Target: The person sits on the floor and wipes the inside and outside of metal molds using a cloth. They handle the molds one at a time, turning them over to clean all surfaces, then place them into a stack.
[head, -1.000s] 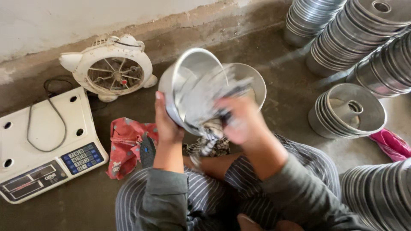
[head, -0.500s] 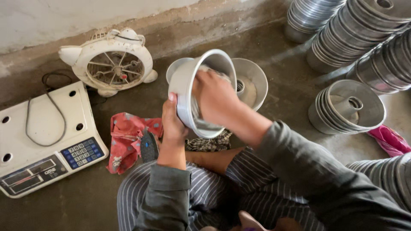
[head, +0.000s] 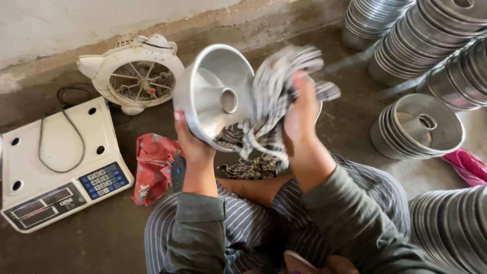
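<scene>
Left of the left hand [head: 192,147] lie a scale [head: 56,167], a fan [head: 137,76] and a red cloth [head: 152,167] on the floor. That hand is closed on the rim of a tilted pan [head: 213,94]. Beside it, the right hand [head: 302,114] clutches a checked rag [head: 271,96] at the pan's mouth, with pan stacks [head: 416,127] to its right.

Premises: a small metalware workshop, worked at floor level. Evidence: bare concrete floor [head: 355,122] meeting a rough plastered wall [head: 76,25]; many nested stacks of identical aluminium ring moulds [head: 421,35] along the right side; a digital weighing scale [head: 56,167] and a small white fan [head: 137,76] set directly on the floor.
</scene>
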The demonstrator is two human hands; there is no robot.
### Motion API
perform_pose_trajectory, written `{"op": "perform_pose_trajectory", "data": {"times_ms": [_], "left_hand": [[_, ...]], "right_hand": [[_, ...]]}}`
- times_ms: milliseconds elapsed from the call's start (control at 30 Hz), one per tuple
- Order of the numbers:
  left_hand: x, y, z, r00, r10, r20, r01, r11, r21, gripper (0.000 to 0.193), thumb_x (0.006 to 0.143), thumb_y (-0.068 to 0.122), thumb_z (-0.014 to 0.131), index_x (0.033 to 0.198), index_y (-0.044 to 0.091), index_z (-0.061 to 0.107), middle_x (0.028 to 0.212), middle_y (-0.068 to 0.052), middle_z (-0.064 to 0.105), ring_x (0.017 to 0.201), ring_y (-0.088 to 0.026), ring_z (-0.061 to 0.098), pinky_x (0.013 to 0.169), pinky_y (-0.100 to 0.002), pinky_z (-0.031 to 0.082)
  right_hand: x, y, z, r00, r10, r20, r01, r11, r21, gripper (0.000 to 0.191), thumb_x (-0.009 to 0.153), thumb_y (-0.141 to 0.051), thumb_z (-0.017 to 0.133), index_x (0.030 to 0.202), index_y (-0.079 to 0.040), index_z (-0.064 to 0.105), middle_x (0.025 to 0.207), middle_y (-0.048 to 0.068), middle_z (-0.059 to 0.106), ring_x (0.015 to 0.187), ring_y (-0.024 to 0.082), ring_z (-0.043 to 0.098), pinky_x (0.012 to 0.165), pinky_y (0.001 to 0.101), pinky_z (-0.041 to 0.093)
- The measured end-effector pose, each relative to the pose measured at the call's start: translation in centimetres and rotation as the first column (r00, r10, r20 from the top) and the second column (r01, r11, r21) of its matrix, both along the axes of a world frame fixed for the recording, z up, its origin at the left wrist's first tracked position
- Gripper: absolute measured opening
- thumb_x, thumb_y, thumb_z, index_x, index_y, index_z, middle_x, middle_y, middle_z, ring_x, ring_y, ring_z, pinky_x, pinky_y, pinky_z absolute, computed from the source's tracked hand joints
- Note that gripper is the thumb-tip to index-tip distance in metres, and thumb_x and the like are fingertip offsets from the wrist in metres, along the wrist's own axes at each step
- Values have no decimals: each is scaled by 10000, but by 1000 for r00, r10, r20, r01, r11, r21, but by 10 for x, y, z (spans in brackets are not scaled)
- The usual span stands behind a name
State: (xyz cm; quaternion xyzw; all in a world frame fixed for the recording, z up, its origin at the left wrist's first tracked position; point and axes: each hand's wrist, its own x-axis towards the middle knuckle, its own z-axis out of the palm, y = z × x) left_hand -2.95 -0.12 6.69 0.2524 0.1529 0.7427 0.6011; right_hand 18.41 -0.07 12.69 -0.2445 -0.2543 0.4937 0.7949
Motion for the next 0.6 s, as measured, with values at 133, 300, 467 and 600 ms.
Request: {"op": "perform_pose_trajectory", "data": {"times_ms": [133, 300, 467, 600], "left_hand": [[15, -2, -5, 995, -78, 58, 77, 997, 4, 609, 1044, 499, 498, 1434, 32, 498, 1318, -134, 630, 1171, -285, 638, 1018, -443, 526], [15, -10, -19, 964, 66, -256, -28, 988, 152, 487, 1060, 427, 667, 1193, -40, 630, 1079, -105, 693, 942, -206, 672, 843, -358, 539], [16, -10, -37, 961, 112, -253, -65, 980, 186, 529, 1010, 500, 712, 1030, -25, 652, 904, -48, 665, 787, -142, 607, 720, -313, 483], [30, -11, -32, 784, 398, -476, -291, 913, 286, 626, 966, 552, 722, 1203, -19, 625, 1112, -47, 669, 1032, -144, 600, 944, -320, 499]], "right_hand": [[16, 27, 2, 691, -231, 685, 27, 955, 295, 597, 888, -198, 729, 1403, 19, 516, 1369, 190, 579, 1251, 317, 561, 1093, 443, 442], [-4, -10, 15, -226, -324, 919, -326, 914, 242, 642, 818, -166, 727, 1399, 26, 534, 1424, 272, 519, 1354, 440, 435, 1179, 514, 310], [-15, -49, 1, 213, 179, 960, -403, 912, -81, 472, 1050, -309, 574, 1380, 22, 514, 1340, 208, 626, 1303, 317, 592, 1137, 440, 438], [-8, -43, -8, 332, 137, 933, -482, 875, 43, 513, 1014, -300, 680, 1329, 79, 537, 1280, 246, 625, 1162, 348, 585, 1046, 471, 477]]}}
